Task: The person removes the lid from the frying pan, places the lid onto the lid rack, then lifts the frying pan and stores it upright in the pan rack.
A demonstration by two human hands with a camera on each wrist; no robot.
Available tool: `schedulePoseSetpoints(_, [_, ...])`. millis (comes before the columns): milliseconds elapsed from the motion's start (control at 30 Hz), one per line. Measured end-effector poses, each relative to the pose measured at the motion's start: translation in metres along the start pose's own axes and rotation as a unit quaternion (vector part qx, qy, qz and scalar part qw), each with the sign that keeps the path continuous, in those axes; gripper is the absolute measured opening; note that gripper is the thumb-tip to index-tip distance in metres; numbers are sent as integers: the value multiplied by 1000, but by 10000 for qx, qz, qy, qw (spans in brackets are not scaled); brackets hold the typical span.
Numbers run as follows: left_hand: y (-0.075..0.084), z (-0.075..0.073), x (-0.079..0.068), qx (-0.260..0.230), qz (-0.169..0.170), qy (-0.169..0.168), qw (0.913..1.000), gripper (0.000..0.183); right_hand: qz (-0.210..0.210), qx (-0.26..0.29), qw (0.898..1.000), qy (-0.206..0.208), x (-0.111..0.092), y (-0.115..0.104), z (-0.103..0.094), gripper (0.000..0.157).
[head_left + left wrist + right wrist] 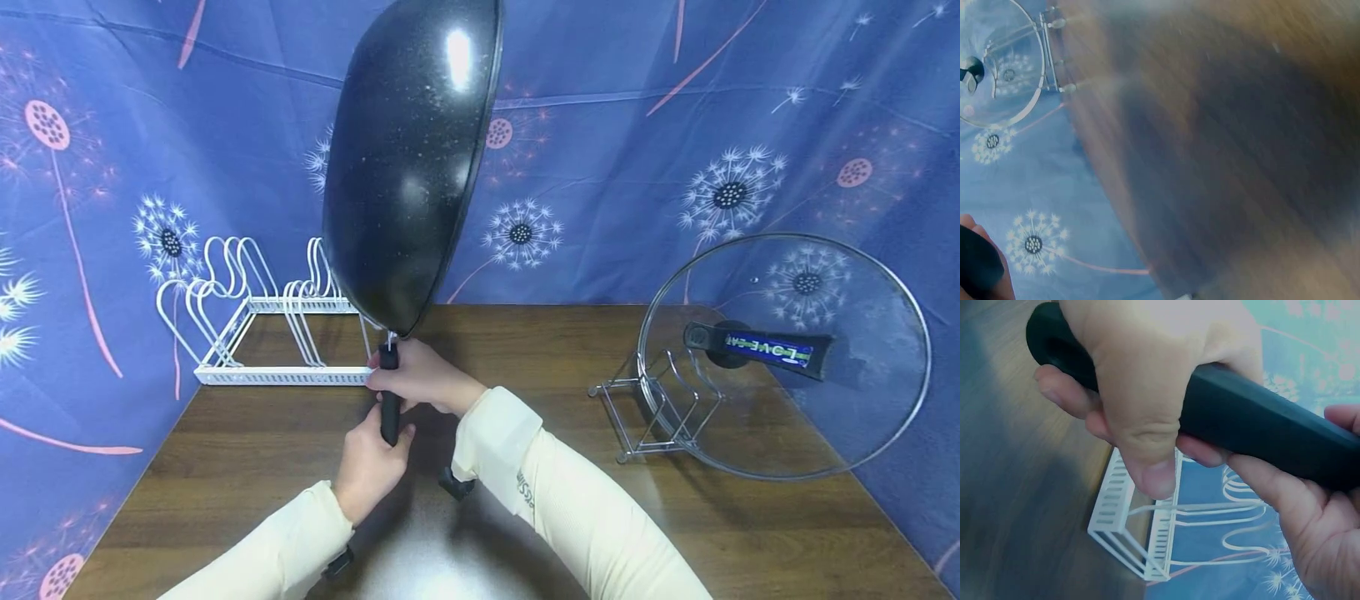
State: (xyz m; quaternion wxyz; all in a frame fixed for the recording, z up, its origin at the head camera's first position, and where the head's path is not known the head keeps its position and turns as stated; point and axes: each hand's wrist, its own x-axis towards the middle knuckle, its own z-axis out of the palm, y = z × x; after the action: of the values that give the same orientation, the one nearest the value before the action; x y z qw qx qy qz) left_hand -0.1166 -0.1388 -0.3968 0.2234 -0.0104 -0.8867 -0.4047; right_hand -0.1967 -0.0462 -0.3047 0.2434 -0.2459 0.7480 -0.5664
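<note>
A large black wok (408,167) stands on edge in the air, its rounded underside toward the left and its rim to the right. Its black handle (390,412) points down. My left hand (371,467) grips the handle's lower part; in the right wrist view this hand (1141,381) wraps over it near the end. Higher up, close to the pan, my right hand (423,375) holds the same handle; its fingers (1272,481) show at the right wrist view's edge. In the left wrist view, a dark rounded piece (979,262) covers part of a hand.
A white wire rack (285,377) stands at the back left, just beside the hands. On the right, a glass lid (787,425) with a black handle leans in a small chrome stand (660,446). Behind the wooden table (525,358) hangs a blue dandelion-patterned cloth (600,183).
</note>
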Motion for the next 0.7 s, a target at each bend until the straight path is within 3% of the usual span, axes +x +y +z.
schedulePoseSetpoints(133, [-2,-7,2,107,215,134,9996,21,-64,157,9999,-19,1,-3,2,29])
schedulePoseSetpoints(367, [-4,-16,3,191,263,363,9988,21,-147,-19,9999,-63,7,-10,10,36])
schedulePoseSetpoints(500, [-6,-23,4,279,327,529,9977,21,-219,-140,9995,149,10,-13,18,48])
schedulePoseSetpoints(700, [-10,-28,2,370,327,698,9963,18,-501,-566,9963,398,13,-11,28,50])
